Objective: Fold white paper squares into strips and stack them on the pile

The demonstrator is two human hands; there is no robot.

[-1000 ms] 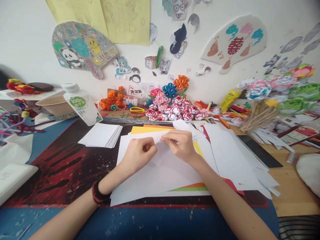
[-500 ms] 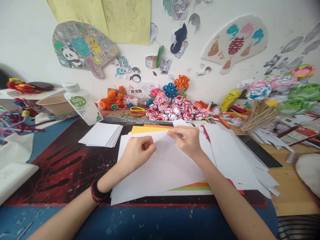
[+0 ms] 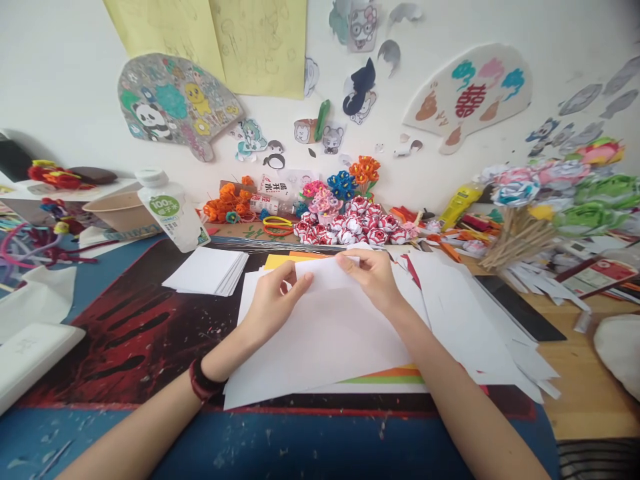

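Between my hands a small piece of white paper is stretched, its face turned toward me. My left hand pinches its left end between thumb and fingers. At the other end, my right hand grips it with thumb and forefinger near the top corner. Below them lies a large white sheet on a pile, with yellow, orange and green paper edges showing. To the left of that pile is a stack of white square papers.
A white bottle stands at the back left. Red-and-white paper flowers line the wall side, with yellow-handled scissors beside them. More white sheets and a dark flat tablet-like slab lie right. A white case is at left.
My left hand has opened from a curled fist into a pinch on the small paper. The paper now shows as a flat strip between both hands. The view has shifted slightly.
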